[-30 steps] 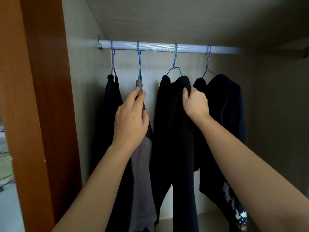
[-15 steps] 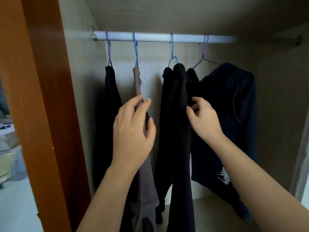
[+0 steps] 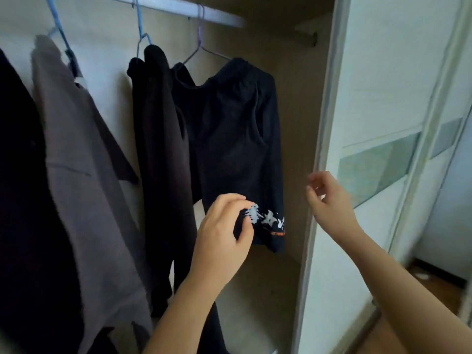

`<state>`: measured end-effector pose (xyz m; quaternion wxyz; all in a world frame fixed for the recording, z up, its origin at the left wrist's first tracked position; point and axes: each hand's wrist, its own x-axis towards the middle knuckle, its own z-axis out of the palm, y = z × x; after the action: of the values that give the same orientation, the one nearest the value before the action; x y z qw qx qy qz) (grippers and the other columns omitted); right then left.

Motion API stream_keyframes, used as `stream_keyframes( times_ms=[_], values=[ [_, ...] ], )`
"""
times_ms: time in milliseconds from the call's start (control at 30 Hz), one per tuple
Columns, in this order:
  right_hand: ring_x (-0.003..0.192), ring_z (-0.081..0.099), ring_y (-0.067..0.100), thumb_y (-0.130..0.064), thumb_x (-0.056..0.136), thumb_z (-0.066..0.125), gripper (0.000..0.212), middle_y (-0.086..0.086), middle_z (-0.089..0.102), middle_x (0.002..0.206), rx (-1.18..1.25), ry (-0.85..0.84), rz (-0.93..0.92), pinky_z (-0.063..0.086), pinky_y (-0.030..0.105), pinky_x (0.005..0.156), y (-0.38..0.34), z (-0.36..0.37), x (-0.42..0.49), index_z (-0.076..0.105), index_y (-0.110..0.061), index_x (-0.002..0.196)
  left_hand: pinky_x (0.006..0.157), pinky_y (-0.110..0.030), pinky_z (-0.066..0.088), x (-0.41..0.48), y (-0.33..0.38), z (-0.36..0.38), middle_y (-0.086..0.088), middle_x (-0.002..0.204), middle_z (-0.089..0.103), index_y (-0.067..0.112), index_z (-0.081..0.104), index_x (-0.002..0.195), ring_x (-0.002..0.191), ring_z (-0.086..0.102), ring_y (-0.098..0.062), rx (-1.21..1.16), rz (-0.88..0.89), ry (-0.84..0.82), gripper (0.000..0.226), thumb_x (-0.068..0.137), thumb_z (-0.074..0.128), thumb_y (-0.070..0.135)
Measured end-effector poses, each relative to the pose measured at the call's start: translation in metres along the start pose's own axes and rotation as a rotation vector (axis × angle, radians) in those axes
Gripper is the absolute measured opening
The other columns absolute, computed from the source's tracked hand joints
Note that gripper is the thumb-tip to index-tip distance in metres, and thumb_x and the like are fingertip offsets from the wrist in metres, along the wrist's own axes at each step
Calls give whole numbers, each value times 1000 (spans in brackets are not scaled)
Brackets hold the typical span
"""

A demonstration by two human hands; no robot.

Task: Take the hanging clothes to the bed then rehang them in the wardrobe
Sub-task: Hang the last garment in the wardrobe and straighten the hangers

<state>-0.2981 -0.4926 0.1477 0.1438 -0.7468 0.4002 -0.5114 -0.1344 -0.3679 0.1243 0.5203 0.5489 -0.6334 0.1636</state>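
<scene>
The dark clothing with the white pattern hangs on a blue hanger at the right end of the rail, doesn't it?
Not quite. In the head view the dark clothing hangs at the right end of the rail, but its hanger is purple, not blue.

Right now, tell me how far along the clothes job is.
Done: nothing I can confirm. The grey shirt, black garment and dark top all hang on the rail, with no bed in view. In hand: the left hand seems to pinch the dark top's printed hem, and the right hand hovers empty beside the door. Left: I cannot tell whether these await the bed or are already rehung.
</scene>
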Motion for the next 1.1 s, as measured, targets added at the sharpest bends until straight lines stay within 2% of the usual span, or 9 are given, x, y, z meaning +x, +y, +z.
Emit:
stream_keyframes(
  times_ms=[133,267,333,400,467,533,600,733,1100],
  values=[
    [84,53,15,-26,90,51,37,3,57,104,-61,-3,170,42,29,75,42,-19,16,46,-10,123,93,-10,39,3,-5,38,2,109,60,14,61,104,102,52,-4,13,-1,-85,32,83,43,28],
    [90,51,14,-41,90,49,51,6,54,118,-50,-55,248,42,30,79,65,-21,47,40,-11,130,92,-10,36,17,-5,76,0,120,57,14,58,117,111,51,-7,-13,-40,-189,36,86,48,26],
    [91,54,16,-46,90,44,49,8,56,115,-53,-66,227,43,30,79,71,-20,61,45,-11,124,90,1,27,26,-5,97,2,127,53,16,53,126,113,45,-1,-78,-72,-253,37,88,53,20],
    [81,55,19,-51,89,42,45,5,58,95,-93,-76,173,43,30,69,72,-20,70,49,-11,106,86,7,25,33,-4,117,5,133,48,18,47,132,115,41,3,-127,-102,-299,43,90,54,18],
    [65,48,15,-55,84,46,46,1,49,74,-178,-61,94,38,28,58,70,-18,72,47,-9,89,93,1,28,39,-3,133,6,137,44,21,40,137,122,41,-1,-188,-146,-333,48,90,53,21],
    [57,38,12,-57,81,51,48,-1,41,66,-230,-16,53,32,25,52,68,-16,70,43,-9,81,102,-16,35,42,-1,145,6,140,42,24,33,140,128,41,-7,-251,-188,-353,55,90,54,22],
    [54,34,11,-56,80,53,47,-3,38,63,-236,7,44,29,24,50,66,-15,70,41,-10,78,103,-23,36,43,2,153,5,143,39,26,26,143,129,40,-6,-298,-232,-357,61,89,56,23],
    [53,34,11,-57,78,56,49,-4,37,60,-209,10,14,28,23,50,61,-13,66,40,-10,77,106,-27,35,42,7,160,3,147,36,25,21,145,133,37,-10,-331,-287,-356,66,89,57,25],
    [53,44,15,-55,72,64,52,-2,46,58,-111,-80,-108,33,23,51,-2,6,14,40,-10,75,98,-26,46,2,6,90,-2,131,54,19,37,138,120,52,-12,-309,-361,-138,54,88,58,20]
  ],
)
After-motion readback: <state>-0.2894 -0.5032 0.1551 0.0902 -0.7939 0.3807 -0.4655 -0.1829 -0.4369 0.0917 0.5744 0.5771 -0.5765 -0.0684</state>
